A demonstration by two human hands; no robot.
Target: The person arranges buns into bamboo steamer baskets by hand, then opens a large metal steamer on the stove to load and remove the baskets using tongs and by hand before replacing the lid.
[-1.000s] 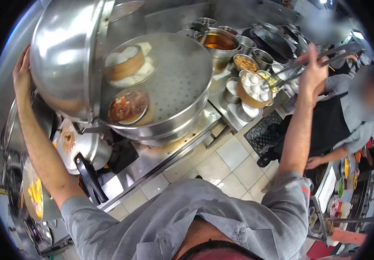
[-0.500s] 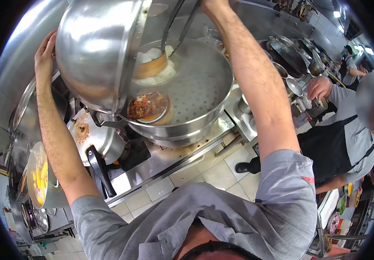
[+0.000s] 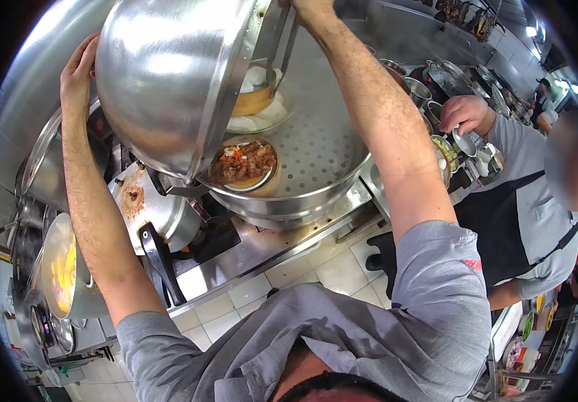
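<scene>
At the upper left, my left hand (image 3: 78, 77) is closed at the side of a large domed steel lid (image 3: 161, 80), which stands tilted over a wide steamer (image 3: 289, 206). My right hand (image 3: 312, 8), partly cut off by the top edge, grips metal tongs (image 3: 287, 50). Their tips reach down to the rim of a small bamboo basket (image 3: 254, 102) of white buns, which sits above a plate of white pieces (image 3: 257, 122). Nearer me, a second round basket (image 3: 270, 184) holds brownish-red sauced food (image 3: 245, 163). The lid hides part of the steamer's left side.
Left of the steamer are a lidded pan with a black handle (image 3: 158, 261) and a pot with yellow food (image 3: 64, 275). On the right, a co-worker in a black apron (image 3: 490, 234) holds a small ladle (image 3: 464, 142) near bowls. Tiled floor (image 3: 309, 278) lies below the stove edge.
The steam over the perforated base has thinned. My right hand has shifted left, and the tongs now sit at the bun basket's right side. The co-worker's hand has raised a ladle.
</scene>
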